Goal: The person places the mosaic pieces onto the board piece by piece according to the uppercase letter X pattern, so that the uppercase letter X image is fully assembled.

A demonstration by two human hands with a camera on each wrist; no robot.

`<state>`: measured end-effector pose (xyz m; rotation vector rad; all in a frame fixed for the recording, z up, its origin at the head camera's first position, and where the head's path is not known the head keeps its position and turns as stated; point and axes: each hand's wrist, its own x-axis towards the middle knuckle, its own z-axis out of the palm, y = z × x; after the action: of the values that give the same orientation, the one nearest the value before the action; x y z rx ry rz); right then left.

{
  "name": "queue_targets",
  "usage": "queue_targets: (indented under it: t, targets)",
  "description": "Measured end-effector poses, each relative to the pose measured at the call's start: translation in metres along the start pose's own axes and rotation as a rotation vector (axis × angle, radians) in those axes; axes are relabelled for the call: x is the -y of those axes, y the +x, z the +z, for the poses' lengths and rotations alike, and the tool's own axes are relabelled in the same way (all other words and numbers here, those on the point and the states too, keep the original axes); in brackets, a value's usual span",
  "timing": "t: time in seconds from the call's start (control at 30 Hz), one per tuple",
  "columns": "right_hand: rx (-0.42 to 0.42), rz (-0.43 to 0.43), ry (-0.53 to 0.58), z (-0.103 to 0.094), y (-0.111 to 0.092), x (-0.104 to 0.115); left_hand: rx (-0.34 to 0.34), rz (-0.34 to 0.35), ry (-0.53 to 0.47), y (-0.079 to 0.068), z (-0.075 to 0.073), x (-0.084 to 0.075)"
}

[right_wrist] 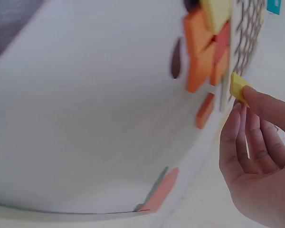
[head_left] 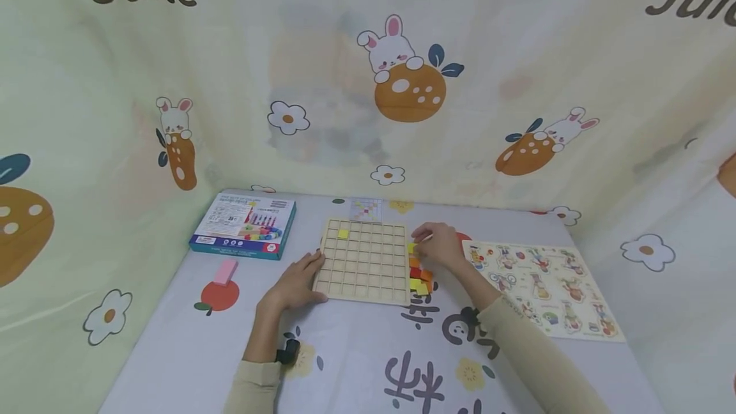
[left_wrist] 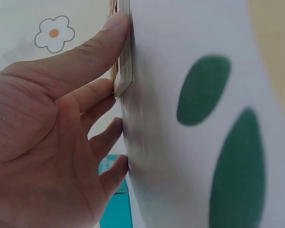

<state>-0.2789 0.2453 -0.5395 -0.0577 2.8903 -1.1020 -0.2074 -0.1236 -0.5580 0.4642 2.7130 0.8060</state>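
Note:
A wooden grid board (head_left: 362, 267) lies flat, with one yellow square tile (head_left: 343, 234) in a cell near its far left corner. My left hand (head_left: 296, 283) rests at the board's near left corner, its thumb against the near edge and its fingers along the left side; in the left wrist view the fingers look fairly straight. By the board's right edge, my right hand (head_left: 439, 245) pinches a yellow tile (right_wrist: 238, 87) between thumb and fingers. Beside that edge sits a small pile of orange, red and yellow tiles (head_left: 421, 276), partly piled against each other.
A pattern card (head_left: 366, 210) lies behind the board. At the left are a boxed set (head_left: 244, 225) and a pink block (head_left: 225, 271). A sheet with cartoon pictures (head_left: 546, 286) lies on the right. Printed cloth (head_left: 345, 363) covers the table.

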Motion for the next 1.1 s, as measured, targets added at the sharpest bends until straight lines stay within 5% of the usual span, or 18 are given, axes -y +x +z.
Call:
queue_targets:
  t: [0.37,0.73,1.1]
  targets:
    - [0.023,-0.044,0.197,0.029,0.016,0.022,0.004,-0.006,0.016,-0.001,0.002,0.0]
    - [0.052,-0.08,0.216,0.061,0.028,0.063,-0.019,0.017,-0.011,0.001,0.005,0.007]
    - [0.086,-0.056,0.246,0.084,0.04,0.072,-0.001,-0.002,0.011,-0.001,-0.001,0.0]
